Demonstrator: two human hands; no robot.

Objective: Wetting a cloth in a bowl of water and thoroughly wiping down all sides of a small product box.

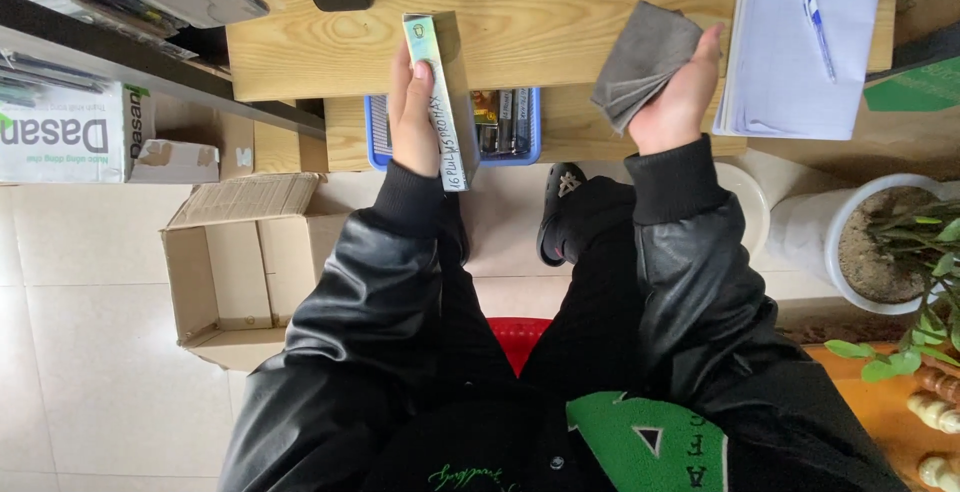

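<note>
Wooden desk, left hand gripping one box, right hand clutching one cloth

Long slim carton in the left hand: card, glossy, with an iridescent sheen on its end.
Folded grey cloth in the right hand: soft, matt, suede-like nap.
Pale wooden counter: smooth, visible grain, satin finish.
Blue plastic tray: ribbed, dull sheen.
White paper pad: matt sheets, a shiny blue plastic pen on top.
Black jacket sleeves: leather-look, glossy, with knitted matt cuffs.
Open brown box: corrugated cardboard, rough, matt.
Floor tiles: pale, smooth, slightly glossy.
</note>
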